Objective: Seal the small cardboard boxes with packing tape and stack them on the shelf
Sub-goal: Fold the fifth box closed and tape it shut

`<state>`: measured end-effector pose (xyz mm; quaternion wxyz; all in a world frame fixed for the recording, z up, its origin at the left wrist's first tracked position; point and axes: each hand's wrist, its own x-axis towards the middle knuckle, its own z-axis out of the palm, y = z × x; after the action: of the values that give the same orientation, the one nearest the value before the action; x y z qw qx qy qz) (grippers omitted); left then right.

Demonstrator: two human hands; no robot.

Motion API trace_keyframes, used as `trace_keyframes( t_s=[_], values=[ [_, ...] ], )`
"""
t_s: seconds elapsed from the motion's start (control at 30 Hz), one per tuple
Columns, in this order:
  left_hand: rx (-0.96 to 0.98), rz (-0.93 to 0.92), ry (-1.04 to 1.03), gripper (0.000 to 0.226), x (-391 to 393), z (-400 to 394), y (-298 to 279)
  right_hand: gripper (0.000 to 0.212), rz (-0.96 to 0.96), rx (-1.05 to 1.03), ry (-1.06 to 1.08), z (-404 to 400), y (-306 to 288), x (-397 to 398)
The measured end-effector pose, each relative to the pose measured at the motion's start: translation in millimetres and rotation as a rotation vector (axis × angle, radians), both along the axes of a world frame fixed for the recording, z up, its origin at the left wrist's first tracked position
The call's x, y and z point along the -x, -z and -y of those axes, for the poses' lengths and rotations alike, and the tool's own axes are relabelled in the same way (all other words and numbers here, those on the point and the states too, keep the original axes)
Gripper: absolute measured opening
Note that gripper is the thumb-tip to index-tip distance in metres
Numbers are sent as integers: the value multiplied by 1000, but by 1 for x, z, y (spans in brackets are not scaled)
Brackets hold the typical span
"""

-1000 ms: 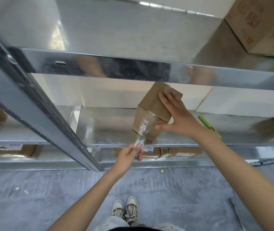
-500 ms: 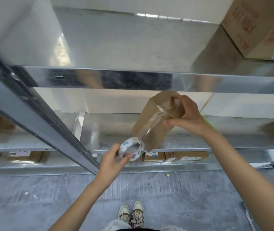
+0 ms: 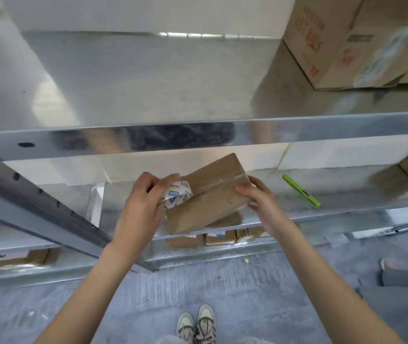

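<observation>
Left hand [image 3: 140, 209] gripping tape roll [image 3: 176, 194] against box [image 3: 208, 202], right hand [image 3: 260, 202] clasping box's right end, box tilted on shelf [image 3: 347, 194], green cutter [image 3: 301, 190] nearby

- The left hand [image 3: 140, 207] is raised in front of the body, fingers curled around the roll of tape [image 3: 176, 194], thumb uppermost.
- The right hand [image 3: 262, 202] grips the right end of the small cardboard box [image 3: 208, 194], fingers wrapped over its edge.
- Both forearms are bare and reach forward, converging.
</observation>
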<state>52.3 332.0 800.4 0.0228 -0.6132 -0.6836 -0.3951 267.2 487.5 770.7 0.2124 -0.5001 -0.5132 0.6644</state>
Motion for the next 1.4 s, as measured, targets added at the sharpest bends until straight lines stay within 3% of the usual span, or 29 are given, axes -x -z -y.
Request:
trace_keyframes(
  t_s=[0.13,0.27,0.6,0.73,0.87,0.93,1.0,1.1,1.2,1.33,1.4],
  values=[
    [145,-133,72,59,7,-4,-10,79,-22,52,52,-3,12,-7],
    [367,-132,41,65,6,-2,-19,75,-58,88,73,-3,21,-11],
    [507,-527,87,93,21,-11,-30,48,-120,198,85,5,35,-13],
    [534,-486,143,59,21,-5,-28,41,-134,204,95,5,35,-11],
    [501,-366,154,65,26,1,-27,42,-151,214,103,4,37,-10],
    [411,-127,151,49,24,5,-24,36,-162,219,117,4,38,-10],
    [362,235,61,23,19,7,-22,35,-169,217,122,4,39,-10],
    [288,483,-22,31,13,10,-17,35,-195,219,118,5,40,-9],
    [296,460,-24,27,12,12,-18,44,-202,206,90,5,40,-10],
    [318,149,-33,37,19,10,-20,40,-165,200,119,6,42,-9],
    [332,91,-53,39,19,11,-19,43,-129,180,148,6,41,-5]
  ],
)
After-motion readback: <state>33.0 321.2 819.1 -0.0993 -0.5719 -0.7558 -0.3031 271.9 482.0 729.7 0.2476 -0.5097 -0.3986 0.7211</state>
